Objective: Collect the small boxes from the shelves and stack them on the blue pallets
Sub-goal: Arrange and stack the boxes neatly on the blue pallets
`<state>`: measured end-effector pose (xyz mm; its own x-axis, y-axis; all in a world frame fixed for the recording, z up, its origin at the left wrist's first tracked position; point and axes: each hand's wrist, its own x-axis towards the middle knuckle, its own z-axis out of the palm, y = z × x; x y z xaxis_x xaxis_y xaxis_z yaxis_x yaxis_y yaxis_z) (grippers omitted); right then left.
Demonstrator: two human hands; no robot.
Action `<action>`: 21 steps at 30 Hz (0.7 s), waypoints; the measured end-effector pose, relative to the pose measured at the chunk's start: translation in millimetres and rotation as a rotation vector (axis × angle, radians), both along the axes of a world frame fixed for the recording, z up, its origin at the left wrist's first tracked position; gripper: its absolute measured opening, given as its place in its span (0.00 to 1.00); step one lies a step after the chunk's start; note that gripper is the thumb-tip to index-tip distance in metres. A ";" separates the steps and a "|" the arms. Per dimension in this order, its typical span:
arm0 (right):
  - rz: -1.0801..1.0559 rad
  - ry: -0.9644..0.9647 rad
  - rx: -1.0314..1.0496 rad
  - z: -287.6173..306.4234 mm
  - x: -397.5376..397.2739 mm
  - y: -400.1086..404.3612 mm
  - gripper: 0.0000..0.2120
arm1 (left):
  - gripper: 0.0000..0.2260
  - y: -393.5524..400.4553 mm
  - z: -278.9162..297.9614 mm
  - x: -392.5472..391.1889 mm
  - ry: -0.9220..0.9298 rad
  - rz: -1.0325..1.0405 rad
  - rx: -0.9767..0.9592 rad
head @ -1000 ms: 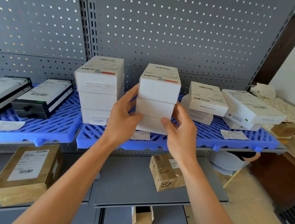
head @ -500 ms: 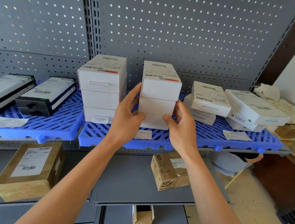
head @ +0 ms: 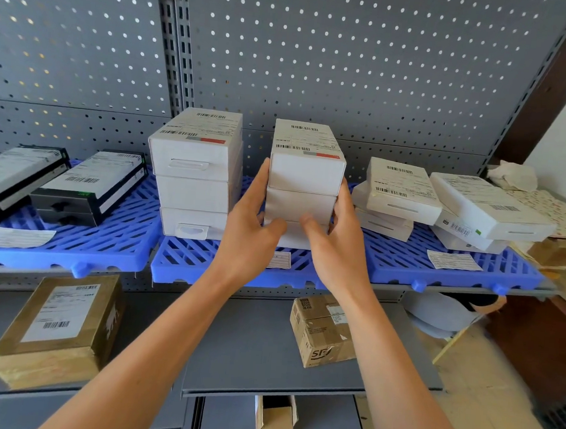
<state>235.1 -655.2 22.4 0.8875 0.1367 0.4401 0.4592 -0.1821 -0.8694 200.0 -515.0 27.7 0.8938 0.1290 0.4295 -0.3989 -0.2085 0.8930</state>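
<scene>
Both hands grasp a stack of three white cardboard boxes (head: 302, 185) standing on the right-hand blue slatted plastic pallet (head: 407, 258), which lies on the upper grey metal shelf. The left hand (head: 251, 232) clasps the stack's left side, fingers extended up along the side faces and thumb curled across the front of the lowest box. The right hand (head: 333, 242) mirrors this on the right side, thumb on the front face near the seam between the middle and lowest boxes. The top box carries a printed barcode label. Just beside it to the left, apart from it, stands a second three-high stack of white boxes (head: 195, 173) on the same pallet. To the right lie flatter white labelled boxes (head: 401, 193) in untidy overlapping piles. On the left-hand blue pallet (head: 79, 242) rest black-edged flat boxes with white labels (head: 87, 185). Loose paper slips lie on both pallets. On the lower grey shelf (head: 257, 347) sit a brown taped cardboard parcel (head: 56, 328) at the left and a smaller brown cardboard carton (head: 321, 329) below the right forearm. A grey perforated back panel (head: 354, 67) rises behind the upper shelf.
</scene>
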 end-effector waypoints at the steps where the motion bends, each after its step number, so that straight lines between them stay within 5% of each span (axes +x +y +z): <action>1: -0.004 0.003 -0.003 0.0 -0.1 0.3 0.35 | 0.41 0.2 -0.6 -0.2 0.003 0.001 0.003; 14: -0.036 0.013 -0.036 0.3 -1.9 1.7 0.37 | 0.44 -4.5 -3.5 -4.2 0.027 0.009 0.050; 21: -0.060 0.020 -0.063 5.7 -3.9 0.6 0.32 | 0.36 -1.9 -3.8 -5.3 0.006 0.048 0.010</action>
<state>231.2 -654.6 28.1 0.9033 0.1100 0.4148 0.4289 -0.2639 -0.8640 194.7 -516.9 24.0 0.8892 0.1670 0.4259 -0.3833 -0.2361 0.8929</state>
